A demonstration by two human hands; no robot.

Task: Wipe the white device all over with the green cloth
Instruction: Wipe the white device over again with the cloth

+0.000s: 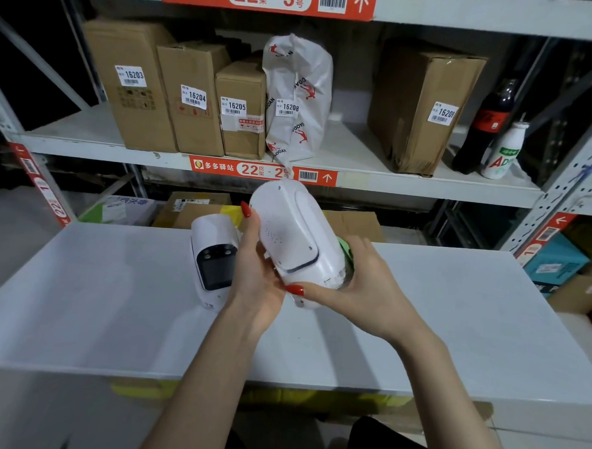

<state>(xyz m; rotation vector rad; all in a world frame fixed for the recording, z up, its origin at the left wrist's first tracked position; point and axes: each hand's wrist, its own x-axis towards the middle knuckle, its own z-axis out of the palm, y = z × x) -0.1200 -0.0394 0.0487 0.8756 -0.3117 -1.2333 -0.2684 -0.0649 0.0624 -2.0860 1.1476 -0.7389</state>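
- Behind the white table (79, 281), shelves (358, 179) hold labelled cartons (191, 95).
- Above the table, my left hand (254, 273) curls round the white device (294, 238).
- My right hand (360, 286) grips its lower end, pressing the green cloth (346, 252) beneath.
- Another white device (214, 257) stands just left.

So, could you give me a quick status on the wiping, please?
Left hand grips white device, held above table. Right hand presses green cloth against its far side. Second device alongside, not obstructing.

Both forearms reach forward, left hand (256, 267) and right hand (349, 285) cupped, fingers (248, 222) curled.
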